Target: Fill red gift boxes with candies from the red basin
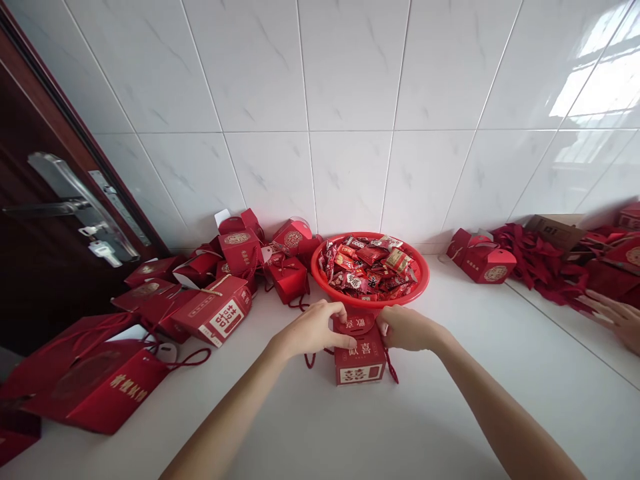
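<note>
— Head view: red box lower centre of the frame, just in front of the basket!
— Best square both sides, I'd say, pressing lightly; they may crease.
— Left grip half open, thumb on the box; right grip curled at its right edge, pinching or not, can't tell!

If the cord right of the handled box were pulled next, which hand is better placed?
Probably the right hand: it is on that side of the box, near that red cord; the left hand is at the opposite side.
</note>
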Action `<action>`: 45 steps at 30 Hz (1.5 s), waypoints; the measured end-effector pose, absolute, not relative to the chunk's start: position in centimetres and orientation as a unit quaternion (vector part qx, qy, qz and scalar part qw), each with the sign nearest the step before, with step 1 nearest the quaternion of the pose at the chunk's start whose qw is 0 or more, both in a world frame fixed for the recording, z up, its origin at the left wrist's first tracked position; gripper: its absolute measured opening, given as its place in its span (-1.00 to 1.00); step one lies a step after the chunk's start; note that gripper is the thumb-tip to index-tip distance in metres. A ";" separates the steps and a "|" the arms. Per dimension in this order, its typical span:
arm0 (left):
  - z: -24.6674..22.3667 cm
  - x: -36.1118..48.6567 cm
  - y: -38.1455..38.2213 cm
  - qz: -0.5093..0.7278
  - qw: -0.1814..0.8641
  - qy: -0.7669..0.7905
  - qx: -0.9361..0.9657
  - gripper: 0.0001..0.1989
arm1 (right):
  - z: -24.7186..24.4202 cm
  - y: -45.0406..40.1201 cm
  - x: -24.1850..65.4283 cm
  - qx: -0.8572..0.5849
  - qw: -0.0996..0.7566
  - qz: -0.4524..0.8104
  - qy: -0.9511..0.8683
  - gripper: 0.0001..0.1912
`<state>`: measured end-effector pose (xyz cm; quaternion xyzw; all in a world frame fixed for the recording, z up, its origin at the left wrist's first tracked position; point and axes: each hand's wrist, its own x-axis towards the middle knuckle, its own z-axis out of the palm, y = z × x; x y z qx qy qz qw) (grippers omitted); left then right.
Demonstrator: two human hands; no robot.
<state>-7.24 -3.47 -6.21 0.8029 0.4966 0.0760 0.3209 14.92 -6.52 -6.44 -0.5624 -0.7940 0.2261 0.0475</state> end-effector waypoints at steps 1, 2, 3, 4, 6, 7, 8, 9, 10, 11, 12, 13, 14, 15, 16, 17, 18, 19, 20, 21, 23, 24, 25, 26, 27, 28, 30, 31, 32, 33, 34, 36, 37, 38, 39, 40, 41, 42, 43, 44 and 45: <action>-6.2 -7.2 -3.5 0.079 0.325 0.500 0.799 -0.53 | -6.4 -6.6 14.9 -0.567 0.063 0.222 -0.791 -0.75; -6.3 -7.3 -3.5 0.082 0.330 0.499 0.797 -0.54 | -6.4 -6.6 15.0 -0.572 0.075 0.222 -0.786 -0.72; -6.4 -7.3 -3.5 0.086 0.335 0.497 0.796 -0.55 | -6.2 -6.6 15.1 -0.578 0.082 0.227 -0.779 -0.71; -6.4 -7.3 -3.5 0.090 0.336 0.493 0.797 -0.56 | -6.0 -6.7 15.3 -0.585 0.087 0.239 -0.770 -0.71; -6.5 -7.2 -3.5 0.096 0.331 0.489 0.801 -0.58 | -5.3 -6.8 15.9 -0.591 0.111 0.291 -0.745 -0.73; -6.5 -7.2 -3.6 0.097 0.326 0.489 0.803 -0.58 | -4.9 -6.9 16.2 -0.584 0.137 0.329 -0.729 -0.74; -6.4 -7.2 -3.7 0.097 0.319 0.491 0.805 -0.59 | -4.5 -6.9 16.5 -0.571 0.171 0.369 -0.713 -0.75; -6.4 -7.2 -3.8 0.098 0.310 0.494 0.806 -0.60 | -4.2 -7.0 16.7 -0.554 0.206 0.405 -0.698 -0.76; -6.3 -7.1 -4.0 0.098 0.302 0.498 0.807 -0.61 | -3.8 -7.1 17.0 -0.537 0.237 0.430 -0.685 -0.75; -6.2 -7.1 -4.2 0.100 0.295 0.501 0.807 -0.62 | -3.6 -7.2 17.2 -0.524 0.262 0.443 -0.678 -0.74; -6.1 -7.1 -4.3 0.103 0.290 0.504 0.807 -0.63 | -3.4 -7.3 17.3 -0.516 0.279 0.446 -0.676 -0.72; -6.0 -7.0 -4.5 0.109 0.287 0.506 0.806 -0.63 | -3.3 -7.3 17.3 -0.513 0.290 0.444 -0.675 -0.69; -6.0 -7.0 -4.7 0.117 0.286 0.506 0.805 -0.64 | -3.3 -7.4 17.2 -0.513 0.298 0.442 -0.673 -0.67; -5.9 -7.0 -4.8 0.126 0.286 0.505 0.804 -0.64 | -3.3 -7.4 17.1 -0.515 0.304 0.438 -0.671 -0.63; -5.8 -7.0 -5.0 0.136 0.288 0.503 0.804 -0.63 | -3.3 -7.4 16.9 -0.518 0.308 0.434 -0.670 -0.60; -5.7 -7.0 -5.1 0.146 0.291 0.499 0.803 -0.61 | -3.4 -7.5 16.7 -0.521 0.312 0.428 -0.669 -0.57; -5.5 -7.1 -5.2 0.157 0.296 0.494 0.802 -0.59 | -3.4 -7.5 16.5 -0.525 0.314 0.421 -0.669 -0.54; -5.3 -7.2 -5.3 0.168 0.305 0.488 0.800 -0.57 | -3.4 -7.6 16.4 -0.529 0.315 0.414 -0.670 -0.52; -4.9 -7.3 -5.4 0.183 0.318 0.481 0.796 -0.55 | -3.3 -7.7 16.2 -0.532 0.316 0.408 -0.671 -0.52; -4.5 -7.5 -5.6 0.201 0.336 0.473 0.790 -0.55 | -3.3 -7.8 16.1 -0.534 0.317 0.404 -0.672 -0.52; -3.5 -7.8 -5.7 0.236 0.387 0.457 0.766 -0.57 | -3.2 -7.9 16.1 -0.537 0.321 0.397 -0.671 -0.54; -3.0 -8.0 -5.8 0.252 0.416 0.449 0.750 -0.58 | -3.2 -8.0 16.1 -0.538 0.325 0.392 -0.671 -0.55; -2.6 -8.2 -5.9 0.268 0.444 0.438 0.734 -0.57 | -3.1 -8.0 16.2 -0.539 0.329 0.387 -0.672 -0.56; -2.1 -8.4 -5.9 0.285 0.471 0.425 0.718 -0.57 | -3.1 -8.1 16.2 -0.541 0.331 0.383 -0.672 -0.57; -1.8 -8.6 -5.9 0.305 0.496 0.408 0.703 -0.56 | -3.1 -8.1 16.3 -0.542 0.333 0.378 -0.672 -0.58; -1.6 -8.7 -6.0 0.327 0.519 0.387 0.689 -0.56 | -3.0 -8.1 16.3 -0.544 0.336 0.374 -0.672 -0.58; -1.4 -8.9 -6.0 0.371 0.556 0.346 0.658 -0.59 | -2.9 -8.2 16.4 -0.547 0.347 0.361 -0.671 -0.57; -1.3 -8.9 -6.0 0.389 0.569 0.331 0.645 -0.60 | -2.8 -8.3 16.5 -0.550 0.353 0.352 -0.670 -0.57; -1.3 -8.9 -6.0 0.400 0.578 0.322 0.634 -0.62 | -2.8 -8.3 16.5 -0.552 0.360 0.344 -0.669 -0.57; -1.3 -8.9 -6.1 0.404 0.585 0.318 0.627 -0.63 | -2.7 -8.4 16.6 -0.554 0.365 0.337 -0.668 -0.57; -1.3 -8.8 -6.2 0.404 0.590 0.316 0.624 -0.64 | -2.6 -8.5 16.6 -0.553 0.370 0.336 -0.667 -0.57; -1.3 -8.6 -6.3 0.395 0.601 0.309 0.622 -0.66 | -2.5 -8.6 16.5 -0.536 0.381 0.357 -0.664 -0.56; -1.3 -8.4 -6.5 0.391 0.610 0.300 0.621 -0.66 | -2.5 -8.7 16.4 -0.523 0.388 0.373 -0.660 -0.56; -1.3 -8.3 -6.6 0.390 0.620 0.286 0.618 -0.67 | -2.5 -8.9 16.3 -0.509 0.397 0.391 -0.656 -0.56; -1.3 -8.1 -6.8 0.391 0.631 0.271 0.613 -0.68 | -2.4 -9.0 16.1 -0.495 0.407 0.406 -0.651 -0.57; -1.3 -8.0 -6.9 0.392 0.640 0.256 0.609 -0.70 | -2.4 -9.2 15.9 -0.485 0.416 0.419 -0.645 -0.57; -1.2 -7.9 -7.1 0.394 0.647 0.243 0.606 -0.71 | -2.3 -9.4 15.7 -0.478 0.423 0.430 -0.638 -0.58; -1.2 -7.8 -7.3 0.398 0.650 0.232 0.604 -0.72 | -2.2 -9.6 15.5 -0.475 0.427 0.438 -0.633 -0.59; -1.3 -7.7 -7.4 0.402 0.651 0.223 0.605 -0.73 | -2.2 -9.8 15.3 -0.474 0.427 0.443 -0.630 -0.59; -1.3 -7.6 -7.6 0.403 0.650 0.215 0.608 -0.74 | -2.1 -10.0 15.1 -0.476 0.424 0.442 -0.631 -0.61; -1.4 -7.5 -7.7 0.402 0.649 0.208 0.611 -0.73 | -2.0 -10.2 14.9 -0.480 0.421 0.435 -0.635 -0.62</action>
